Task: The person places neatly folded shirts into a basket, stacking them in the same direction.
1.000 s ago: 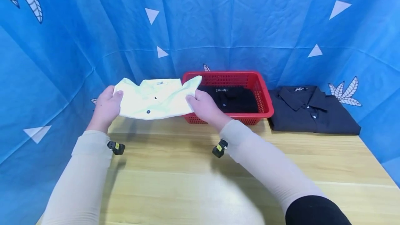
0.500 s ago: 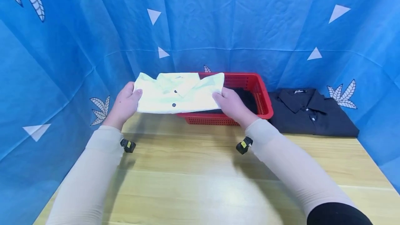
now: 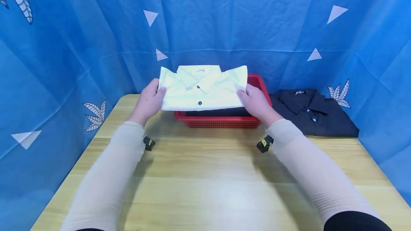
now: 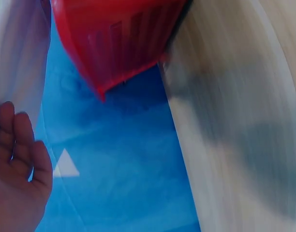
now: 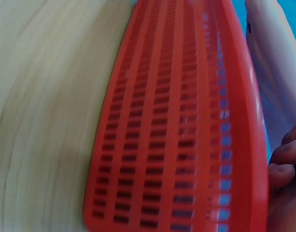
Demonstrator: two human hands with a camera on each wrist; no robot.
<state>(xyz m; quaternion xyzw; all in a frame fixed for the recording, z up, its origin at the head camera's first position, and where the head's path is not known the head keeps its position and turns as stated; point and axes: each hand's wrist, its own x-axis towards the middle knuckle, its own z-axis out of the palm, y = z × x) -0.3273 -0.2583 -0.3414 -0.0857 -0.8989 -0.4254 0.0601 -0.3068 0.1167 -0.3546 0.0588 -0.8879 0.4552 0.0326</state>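
A folded white shirt with a collar and dark buttons is held level above the red plastic basket in the head view. My left hand pinches its left side, thumb on top and fingers beneath. On the opposite side my right hand grips the shirt in the same way. The left wrist view shows the fingers of the left hand under the white cloth. In the right wrist view the basket's slotted wall fills the middle. Dark cloth shows inside the basket, mostly hidden by the shirt.
A folded black shirt lies on the wooden table, to the right of the basket. Behind the table hangs a blue curtain with white triangles and leaf prints. It also runs along both sides.
Both hands have carried the white shirt to the right, from left of the basket to over it. The shirt now hangs flatter and covers most of the basket's opening.
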